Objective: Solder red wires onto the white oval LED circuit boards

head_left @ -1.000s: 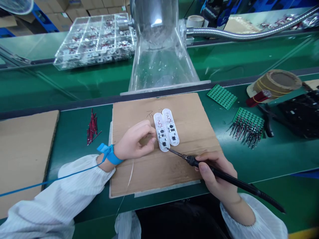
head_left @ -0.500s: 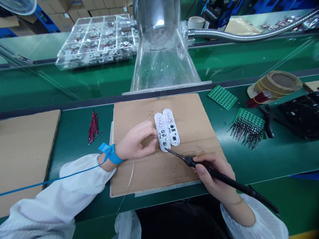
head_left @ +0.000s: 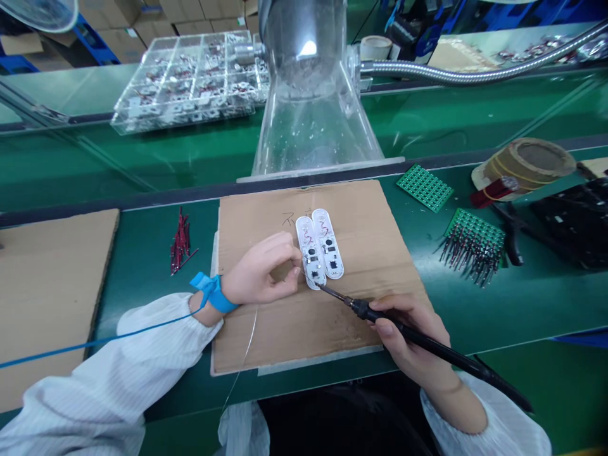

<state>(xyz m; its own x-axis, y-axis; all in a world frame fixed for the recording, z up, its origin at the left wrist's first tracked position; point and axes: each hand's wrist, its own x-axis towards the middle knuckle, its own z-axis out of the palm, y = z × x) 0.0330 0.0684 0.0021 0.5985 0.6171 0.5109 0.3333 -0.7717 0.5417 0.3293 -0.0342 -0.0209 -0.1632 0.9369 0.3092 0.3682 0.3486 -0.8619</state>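
Note:
Two white oblong lamp boards (head_left: 319,251) lie side by side on a cardboard sheet (head_left: 375,228). My right hand (head_left: 412,339) grips a black soldering iron (head_left: 427,345); its tip touches the near end of the left board. My left hand (head_left: 263,272) rests on the cardboard just left of the boards, fingers pinched on a thin solder wire (head_left: 247,345) that trails back toward me. A blue wrist strap (head_left: 211,292) with a blue cord circles my left wrist.
A clear fume hood (head_left: 311,95) stands behind the cardboard. A compartment tray of parts (head_left: 190,76) sits back left. Red leads (head_left: 180,240) lie left; green boards (head_left: 424,185), a wired green board (head_left: 472,244) and a tape roll (head_left: 525,161) lie right. Another cardboard (head_left: 47,278) is far left.
The view has shifted slightly; both hands, the iron tip and the boards keep their positions relative to each other.

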